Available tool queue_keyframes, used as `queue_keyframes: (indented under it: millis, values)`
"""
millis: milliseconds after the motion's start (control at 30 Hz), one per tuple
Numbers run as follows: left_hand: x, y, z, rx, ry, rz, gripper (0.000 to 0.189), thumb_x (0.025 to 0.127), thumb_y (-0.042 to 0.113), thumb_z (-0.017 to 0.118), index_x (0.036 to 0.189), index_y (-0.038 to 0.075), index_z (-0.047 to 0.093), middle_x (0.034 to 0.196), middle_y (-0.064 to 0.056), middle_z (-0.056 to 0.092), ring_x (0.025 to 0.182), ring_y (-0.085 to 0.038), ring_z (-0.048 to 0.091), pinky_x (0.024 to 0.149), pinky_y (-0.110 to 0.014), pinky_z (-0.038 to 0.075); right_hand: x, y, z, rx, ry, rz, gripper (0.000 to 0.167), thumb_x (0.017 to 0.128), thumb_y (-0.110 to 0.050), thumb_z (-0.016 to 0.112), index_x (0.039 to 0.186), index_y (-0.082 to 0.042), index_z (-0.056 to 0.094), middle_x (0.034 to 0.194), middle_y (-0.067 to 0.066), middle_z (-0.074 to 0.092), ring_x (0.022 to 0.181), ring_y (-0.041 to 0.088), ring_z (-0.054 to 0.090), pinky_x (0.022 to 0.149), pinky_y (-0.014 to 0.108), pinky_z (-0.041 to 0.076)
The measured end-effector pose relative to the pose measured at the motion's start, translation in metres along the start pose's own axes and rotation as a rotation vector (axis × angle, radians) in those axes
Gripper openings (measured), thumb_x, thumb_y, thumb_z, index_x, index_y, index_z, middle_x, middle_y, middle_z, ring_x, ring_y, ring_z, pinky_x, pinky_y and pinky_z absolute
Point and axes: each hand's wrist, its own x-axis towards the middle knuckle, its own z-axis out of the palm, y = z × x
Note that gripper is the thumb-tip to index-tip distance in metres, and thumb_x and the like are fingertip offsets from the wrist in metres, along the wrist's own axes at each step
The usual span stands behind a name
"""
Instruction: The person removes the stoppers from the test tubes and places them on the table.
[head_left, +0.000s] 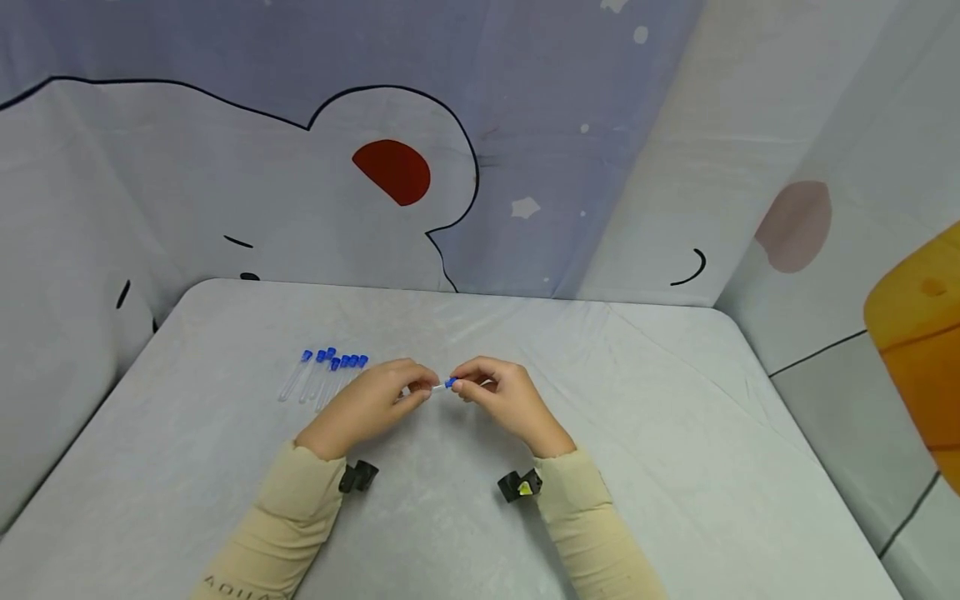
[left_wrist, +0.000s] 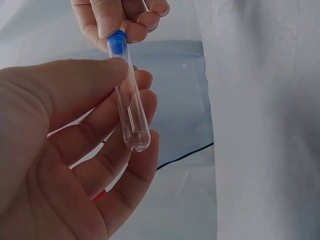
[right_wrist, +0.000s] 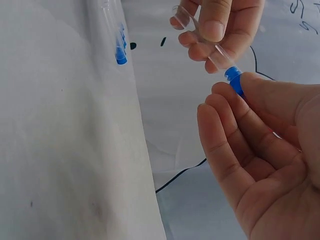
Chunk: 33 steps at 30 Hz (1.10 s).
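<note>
Between the two hands, above the table, is a clear test tube [left_wrist: 132, 107] with a rounded bottom and a blue cap [right_wrist: 234, 81]. My left hand [head_left: 378, 400] pinches the tube's body between thumb and fingers. At its other end, the thumb and forefinger of my right hand [head_left: 504, 397] pinch the blue cap. The cap's plug appears to sit in the tube's mouth. The tube looks to hold nothing. Several more blue-capped test tubes [head_left: 305, 379] lie side by side on the table to the left of the left hand, which partly hides them in the head view.
A white cloth covers the table [head_left: 675, 433]. Behind it and at both sides stand printed fabric walls [head_left: 540, 167]. A black wrist camera [head_left: 358, 477] is worn on the left sleeve and another black camera [head_left: 519, 485] on the right.
</note>
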Motion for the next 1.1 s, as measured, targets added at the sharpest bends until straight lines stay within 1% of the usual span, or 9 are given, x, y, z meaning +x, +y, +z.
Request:
queue_keyframes:
  millis: [133,367,633,733,967,1100]
  values:
    - [-0.0003,0.0009,-0.0004,0.005,-0.01,0.0,0.017,0.099,0.007,0.065,0.115,0.005,0.072,0.099,-0.001,0.068,0.092,-0.016,0.064,0.082,-0.038,0.054,-0.0003,0.0,0.0002,0.005,-0.003,0.0,0.013,0.097,-0.018,0.071,0.106,-0.009,0.075,0.091,0.008,0.073,0.079,0.014,0.068,0.073,0.031,0.057]
    - [-0.0003,0.0004,-0.0003,0.024,-0.002,0.029,0.015,0.1,0.007,0.064,0.113,0.005,0.072,0.1,-0.002,0.068,0.088,-0.014,0.061,0.079,-0.036,0.053,-0.0005,-0.001,0.0,0.021,-0.005,-0.003,0.011,0.097,-0.015,0.071,0.104,-0.009,0.076,0.09,0.002,0.073,0.079,0.014,0.068,0.073,0.031,0.058]
    - [-0.0008,-0.0018,-0.0011,0.037,-0.009,0.05,0.016,0.1,0.005,0.064,0.114,0.006,0.071,0.101,-0.003,0.068,0.09,-0.016,0.062,0.08,-0.037,0.053,-0.0003,-0.0019,0.0002,0.017,-0.017,-0.017,0.012,0.098,-0.015,0.07,0.105,-0.008,0.075,0.091,0.002,0.073,0.08,0.013,0.068,0.073,0.032,0.058]
    - [-0.001,-0.0013,-0.0012,0.037,-0.004,0.037,0.017,0.1,0.007,0.064,0.115,0.005,0.071,0.102,-0.003,0.068,0.091,-0.016,0.062,0.08,-0.037,0.053,-0.0003,-0.0025,0.0009,0.012,0.002,-0.014,0.012,0.097,-0.015,0.071,0.105,-0.007,0.075,0.091,0.002,0.073,0.079,0.013,0.068,0.073,0.031,0.058]
    - [-0.0017,0.0013,-0.0007,0.008,0.005,-0.024,0.02,0.1,0.009,0.066,0.118,0.005,0.072,0.104,-0.003,0.069,0.091,-0.015,0.063,0.078,-0.036,0.053,0.0005,-0.002,0.005,-0.018,0.076,-0.024,0.011,0.095,-0.012,0.074,0.103,-0.005,0.075,0.088,0.004,0.073,0.074,0.013,0.067,0.069,0.028,0.056]
    - [-0.0013,0.0024,-0.0002,-0.002,0.017,-0.029,0.019,0.099,0.009,0.067,0.116,0.004,0.072,0.104,-0.003,0.07,0.09,-0.016,0.064,0.077,-0.035,0.054,0.0009,-0.0016,0.007,-0.053,0.103,-0.038,0.008,0.094,-0.01,0.073,0.101,-0.005,0.075,0.086,0.004,0.073,0.073,0.013,0.067,0.066,0.028,0.056]
